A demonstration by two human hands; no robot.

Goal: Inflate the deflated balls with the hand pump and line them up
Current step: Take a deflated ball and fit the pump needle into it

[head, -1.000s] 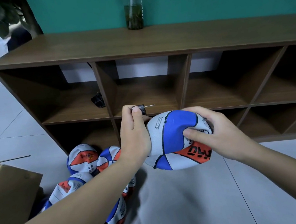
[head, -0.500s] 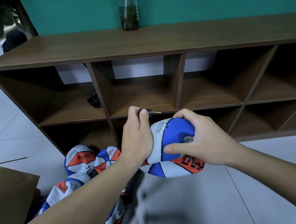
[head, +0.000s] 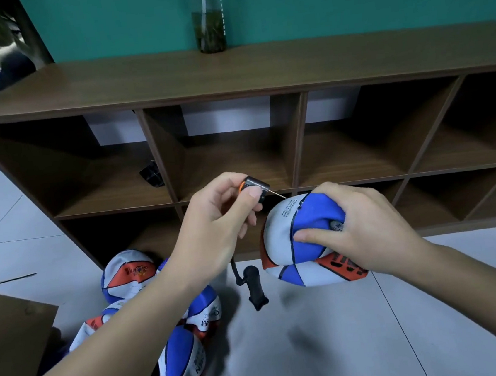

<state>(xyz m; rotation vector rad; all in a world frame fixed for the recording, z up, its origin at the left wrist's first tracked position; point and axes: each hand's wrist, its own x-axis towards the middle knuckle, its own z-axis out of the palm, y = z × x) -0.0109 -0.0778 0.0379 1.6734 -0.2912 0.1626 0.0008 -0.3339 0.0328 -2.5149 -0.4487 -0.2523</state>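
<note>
presently, item one: deflated ball (head: 288, 238), limp and dented, held above the floor (head: 364, 344) before the shelf unit (head: 229, 76). right hand (head: 364, 230) grips it, thumb pressed into the soft blue panel; likely light and floppy, best held firm close to the valve, which i cannot place for sure. item two: pump nozzle (head: 256, 188), needle aimed at the ball, pinched by the left hand (head: 214, 231); pump body (head: 255, 288) dangles below. cardboard box (head: 9, 341), contents unseen. flat balls (head: 133, 273) heaped beside it.
</note>
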